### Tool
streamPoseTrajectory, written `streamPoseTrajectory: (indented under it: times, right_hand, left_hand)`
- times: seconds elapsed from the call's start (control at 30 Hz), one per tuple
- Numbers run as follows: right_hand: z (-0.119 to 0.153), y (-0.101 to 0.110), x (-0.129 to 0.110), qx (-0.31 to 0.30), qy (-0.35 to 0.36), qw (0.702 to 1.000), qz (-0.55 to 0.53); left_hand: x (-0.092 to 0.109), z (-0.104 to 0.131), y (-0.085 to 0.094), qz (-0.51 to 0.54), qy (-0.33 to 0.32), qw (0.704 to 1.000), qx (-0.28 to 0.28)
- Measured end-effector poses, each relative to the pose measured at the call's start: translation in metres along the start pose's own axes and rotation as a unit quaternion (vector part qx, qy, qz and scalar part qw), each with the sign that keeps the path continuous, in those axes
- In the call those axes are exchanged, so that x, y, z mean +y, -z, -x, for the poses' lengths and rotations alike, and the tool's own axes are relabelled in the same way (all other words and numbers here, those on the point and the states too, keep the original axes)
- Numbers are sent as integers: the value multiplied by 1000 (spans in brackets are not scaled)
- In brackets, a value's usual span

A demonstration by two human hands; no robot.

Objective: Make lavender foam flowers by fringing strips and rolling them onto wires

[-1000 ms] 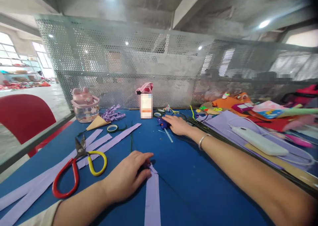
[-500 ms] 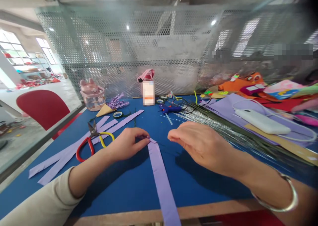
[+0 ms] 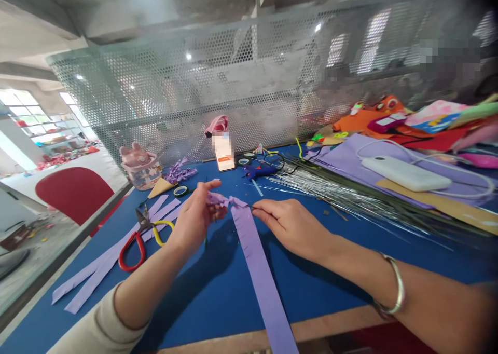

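A long purple paper strip (image 3: pixel 254 260) with small cuts along one edge runs from between my hands down over the table's front edge. Its upper end is gathered into a crinkled, fringed twist. My left hand (image 3: pixel 196 214) holds the fringed part, with its fingers curled around it. At the other end of the twist, my right hand (image 3: pixel 288 221) pinches a thin dark stem, mostly hidden by the fingertips. Left of my left hand lie scissors (image 3: pixel 143 234) with red and yellow handles, on top of several flat purple strips (image 3: pixel 99 266).
Behind my hands stand a phone (image 3: pixel 224 154), a tape roll (image 3: pixel 180 191) and a blue glue gun (image 3: pixel 262 171). Bundled wires and stems (image 3: pixel 330 193), purple sheets and a white power bank (image 3: pixel 404 174) lie right. A pink-lidded jar (image 3: pixel 140 164) stands back left.
My right hand has moved left to the twist and closed its fingertips there. My left hand has turned upward, exposing the fringed purple paper. The camera view has tilted slightly.
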State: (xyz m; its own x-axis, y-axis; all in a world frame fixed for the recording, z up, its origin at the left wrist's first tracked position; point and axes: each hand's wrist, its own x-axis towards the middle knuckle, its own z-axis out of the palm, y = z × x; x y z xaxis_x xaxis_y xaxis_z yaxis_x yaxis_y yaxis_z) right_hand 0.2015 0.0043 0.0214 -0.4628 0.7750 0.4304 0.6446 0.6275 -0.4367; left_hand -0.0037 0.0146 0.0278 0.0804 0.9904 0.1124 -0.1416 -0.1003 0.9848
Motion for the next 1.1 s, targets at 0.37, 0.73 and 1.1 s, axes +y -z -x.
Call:
streamPoseTrajectory:
  times: [0.37,0.73,1.1]
  right_hand:
    - [-2,-9,-5,-23,24,989,-146]
    - [5,-16,-1,79,80,989,-95]
    - [1,-28,4,94,-26,930,-355]
  left_hand:
    - [-21,18,-13,-4,-47,999,-17]
    - [-10,30,-8,-225,-236,945,-7]
    - [-14,32,-3,-253,-324,909,-68]
